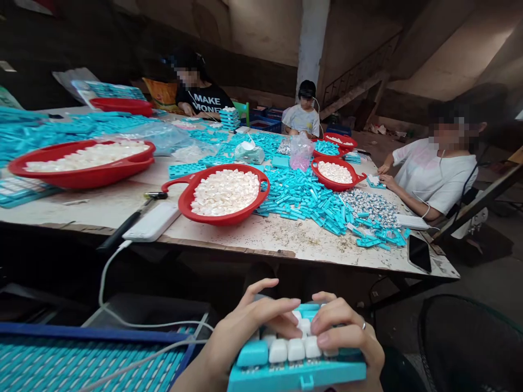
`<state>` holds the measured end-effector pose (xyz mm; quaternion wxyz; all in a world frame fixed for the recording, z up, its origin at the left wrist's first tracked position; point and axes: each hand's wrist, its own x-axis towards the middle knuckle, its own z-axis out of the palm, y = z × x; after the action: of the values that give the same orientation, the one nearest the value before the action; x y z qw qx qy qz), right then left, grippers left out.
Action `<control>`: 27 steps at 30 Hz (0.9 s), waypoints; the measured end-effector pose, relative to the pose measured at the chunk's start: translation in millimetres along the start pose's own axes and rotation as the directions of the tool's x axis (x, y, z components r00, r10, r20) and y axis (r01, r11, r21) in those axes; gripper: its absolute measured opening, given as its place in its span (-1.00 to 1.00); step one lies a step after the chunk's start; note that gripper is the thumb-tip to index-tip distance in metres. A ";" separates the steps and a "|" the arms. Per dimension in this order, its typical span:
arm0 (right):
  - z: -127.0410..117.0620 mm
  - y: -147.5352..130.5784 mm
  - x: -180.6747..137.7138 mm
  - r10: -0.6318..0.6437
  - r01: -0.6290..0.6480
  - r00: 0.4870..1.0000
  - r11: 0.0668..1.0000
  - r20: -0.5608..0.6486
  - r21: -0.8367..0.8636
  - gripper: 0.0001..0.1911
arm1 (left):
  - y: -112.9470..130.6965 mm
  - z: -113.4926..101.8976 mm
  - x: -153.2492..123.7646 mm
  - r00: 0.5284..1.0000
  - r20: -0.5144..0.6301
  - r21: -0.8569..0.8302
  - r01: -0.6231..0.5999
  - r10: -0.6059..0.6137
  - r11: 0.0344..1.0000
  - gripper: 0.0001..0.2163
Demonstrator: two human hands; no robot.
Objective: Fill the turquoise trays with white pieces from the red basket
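In my lap is a turquoise toy keyboard with rows of white keycaps and a turquoise key at its near left corner. My left hand lies along its left side, with fingertips on the keys near the middle and one finger raised. Around the right edge curls my right hand, wearing a ring, its fingertips on the white keys. Both hands hide part of the key rows and the underside. Beyond them on the table, a red basket holds a heap of white keycaps.
Loose turquoise pieces cover much of the table. A hammer, a white power bank and a phone lie by its edge. A cable crosses a blue crate at my left. Three people sit around the table.
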<state>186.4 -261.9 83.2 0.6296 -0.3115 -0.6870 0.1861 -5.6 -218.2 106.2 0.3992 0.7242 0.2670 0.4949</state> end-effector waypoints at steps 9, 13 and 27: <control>1.9 13.2 5.4 0.109 -0.109 0.990 0.994 0.092 -0.005 -0.46 | -21.5 -14.4 -0.1 0.990 0.138 -0.044 -0.009 0.016 0.999 -0.44; -2.5 35.2 -6.2 0.285 -0.287 0.958 0.951 0.040 0.117 -0.23 | -32.2 -20.8 -5.0 0.996 0.016 -0.045 0.087 -0.087 0.995 -0.54; 66.8 182.6 -154.7 0.912 -0.923 0.384 0.376 0.144 0.077 -0.35 | -132.5 -177.7 -187.4 0.763 -0.177 0.566 0.595 -0.621 0.570 -0.58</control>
<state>158.3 -220.7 -160.2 0.4148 -0.5858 -0.4075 0.5645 -238.6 -237.6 -65.8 0.3036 0.6844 0.6310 0.2032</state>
